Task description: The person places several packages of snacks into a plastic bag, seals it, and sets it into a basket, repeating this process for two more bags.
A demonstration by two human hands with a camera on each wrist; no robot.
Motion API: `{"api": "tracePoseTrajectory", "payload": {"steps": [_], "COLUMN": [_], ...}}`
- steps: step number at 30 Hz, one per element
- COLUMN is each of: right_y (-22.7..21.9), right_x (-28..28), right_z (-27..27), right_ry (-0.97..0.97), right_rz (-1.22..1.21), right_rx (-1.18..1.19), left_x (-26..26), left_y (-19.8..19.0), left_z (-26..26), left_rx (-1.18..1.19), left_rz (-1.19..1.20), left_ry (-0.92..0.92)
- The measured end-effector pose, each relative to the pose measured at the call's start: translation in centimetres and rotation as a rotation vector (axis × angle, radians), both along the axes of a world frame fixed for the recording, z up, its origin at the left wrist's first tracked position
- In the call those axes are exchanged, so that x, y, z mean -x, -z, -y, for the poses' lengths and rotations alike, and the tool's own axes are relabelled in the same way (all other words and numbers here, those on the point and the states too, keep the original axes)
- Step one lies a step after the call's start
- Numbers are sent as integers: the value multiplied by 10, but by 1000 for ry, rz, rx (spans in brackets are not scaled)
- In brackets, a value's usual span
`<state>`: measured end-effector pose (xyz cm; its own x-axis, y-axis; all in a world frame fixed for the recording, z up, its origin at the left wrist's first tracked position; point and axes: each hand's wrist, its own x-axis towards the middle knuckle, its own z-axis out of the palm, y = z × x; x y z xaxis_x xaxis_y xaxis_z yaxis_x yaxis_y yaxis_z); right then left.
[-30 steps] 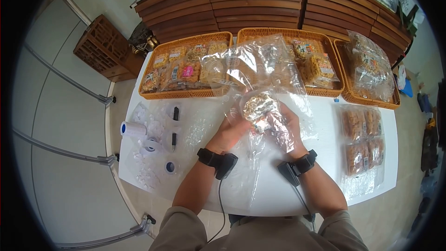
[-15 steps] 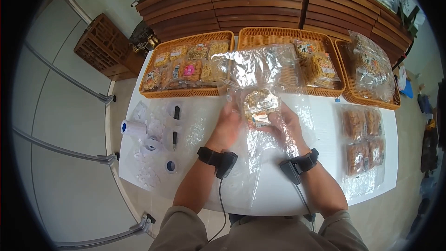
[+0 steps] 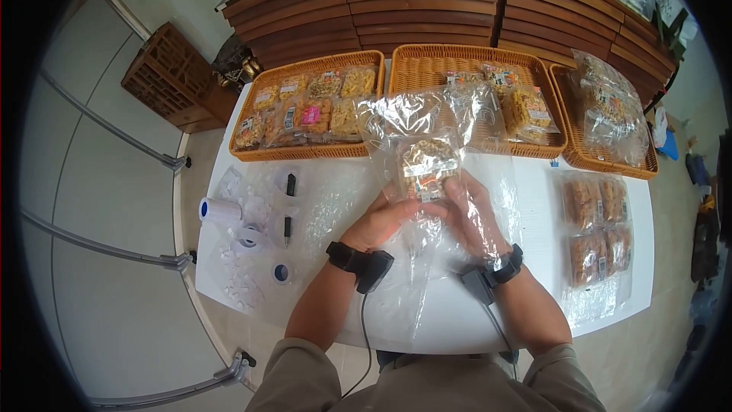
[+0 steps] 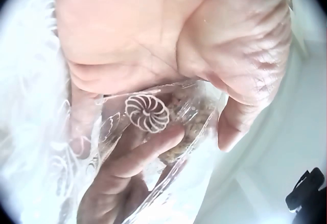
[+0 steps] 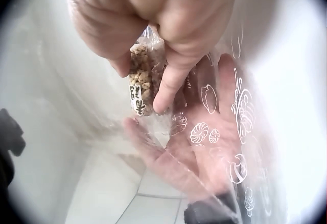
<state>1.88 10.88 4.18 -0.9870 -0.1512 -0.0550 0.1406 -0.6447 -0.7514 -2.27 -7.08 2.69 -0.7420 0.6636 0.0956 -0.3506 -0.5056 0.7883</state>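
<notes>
A small snack pack (image 3: 427, 168) of brown puffed pieces with a label sits inside a clear printed plastic bag (image 3: 408, 118), held above the white table (image 3: 450, 313). My right hand (image 3: 469, 214) is inside the bag up to the wrist. In the right wrist view its thumb and fingers pinch the snack pack (image 5: 143, 78). My left hand (image 3: 381, 217) grips the bag from outside, just left of the pack. In the left wrist view its thumb (image 4: 240, 81) curls against the plastic bag (image 4: 148, 112), and the right hand's fingers (image 4: 133, 162) show through it.
Three wicker baskets (image 3: 252, 154) (image 3: 427, 57) (image 3: 579, 156) of packed snacks line the table's far edge. More bagged snacks (image 3: 598, 229) lie at the right. Label rolls (image 3: 221, 212) (image 3: 280, 272) and small bits lie at the left. A wooden cabinet (image 3: 427, 0) stands behind.
The bag's raised top has sagged lower and bunched. The right hand has gone deeper into the bag with the pack. The left hand has shifted its hold beside the pack.
</notes>
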Motion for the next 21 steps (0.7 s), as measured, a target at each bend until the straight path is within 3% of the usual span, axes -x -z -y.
{"api": "tracePoseTrajectory", "payload": {"steps": [4, 7, 8, 11, 14, 17, 20, 21], "right_y": [10, 9, 8, 6, 10, 16, 15, 14], "right_x": [4, 3, 3, 3, 4, 3, 3, 3], "right_z": [-2, 0, 1, 1, -1, -2, 1, 2], "right_ry": [16, 12, 5, -14, -65, -106, -77, -59], "right_rz": [0, 23, 31, 49, 32, -32, -41, -32], "right_rx": [-63, -125, -141, -142, -99, -26, 3, 3], "left_x": [8, 14, 16, 16, 13, 12, 2, 3], "left_y": [22, 15, 9, 3, 0, 9, 1, 6], "left_z": [4, 9, 12, 14, 7, 4, -12, -9], "left_rx": [9, -183, -98, -212, -70, 0, -29, -26], "left_rz": [-55, 45, -25, 56, -41, 48, 142, 151], "left_ry": [-107, -337, -410, -413, -405, -258, -348, -297]}}
